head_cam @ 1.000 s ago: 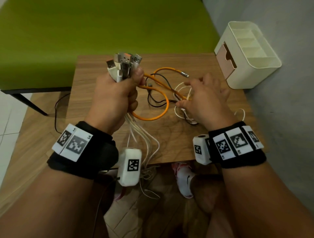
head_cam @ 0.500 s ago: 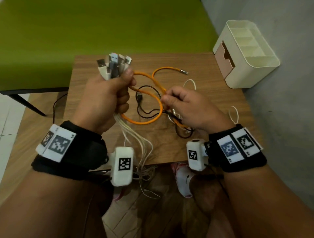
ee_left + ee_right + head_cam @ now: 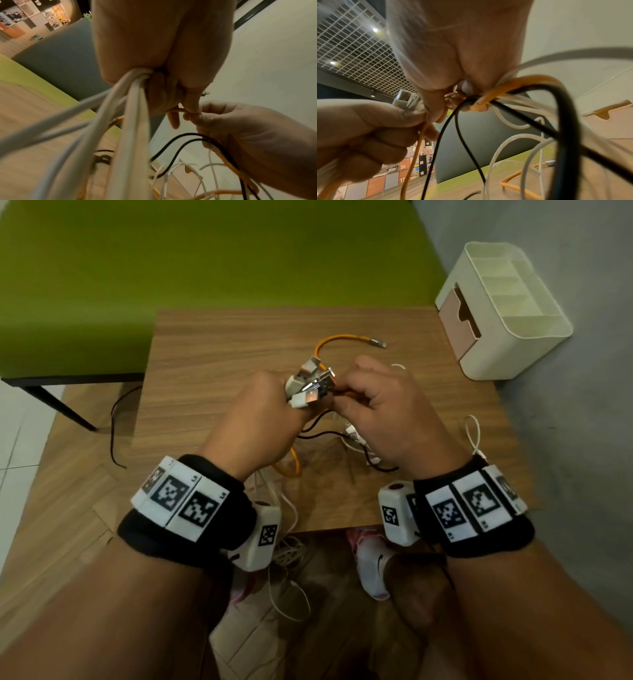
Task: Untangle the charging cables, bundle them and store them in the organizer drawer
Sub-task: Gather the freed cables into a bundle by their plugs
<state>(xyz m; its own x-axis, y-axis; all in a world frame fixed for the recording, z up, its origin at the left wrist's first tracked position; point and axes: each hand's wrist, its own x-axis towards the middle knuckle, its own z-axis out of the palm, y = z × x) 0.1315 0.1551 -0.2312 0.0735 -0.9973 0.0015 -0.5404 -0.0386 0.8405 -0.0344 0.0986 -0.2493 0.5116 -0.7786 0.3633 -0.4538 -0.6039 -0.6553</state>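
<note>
The charging cables (image 3: 346, 436) sit mid-frame in the head view, partly lifted in our two hands and partly trailing over the wooden table (image 3: 219, 344). Our left hand (image 3: 260, 416) is fisted round the bunch of plug ends (image 3: 310, 386), with white cords hanging out below the fist in the left wrist view. Our right hand (image 3: 387, 412) is curled too, pinching the orange cable (image 3: 342, 338) right beside those plugs, with black and white strands looped through its fingers. The organizer (image 3: 503, 313) stands at the upper right, and its pink drawer (image 3: 459, 316) looks shut.

What could go wrong, we judge: the black and orange strands cross inside our right grip, so a firm pull could tighten a knot instead of freeing it. The white cords dangling off the near table edge could snag, or drag the bunch out of our left fist.

Compared with half a second ago, our left hand has dropped and swung the plugs toward the centre. Our right hand has risen to meet it, so the hands now touch. The wide orange loop between them has closed up.
</note>
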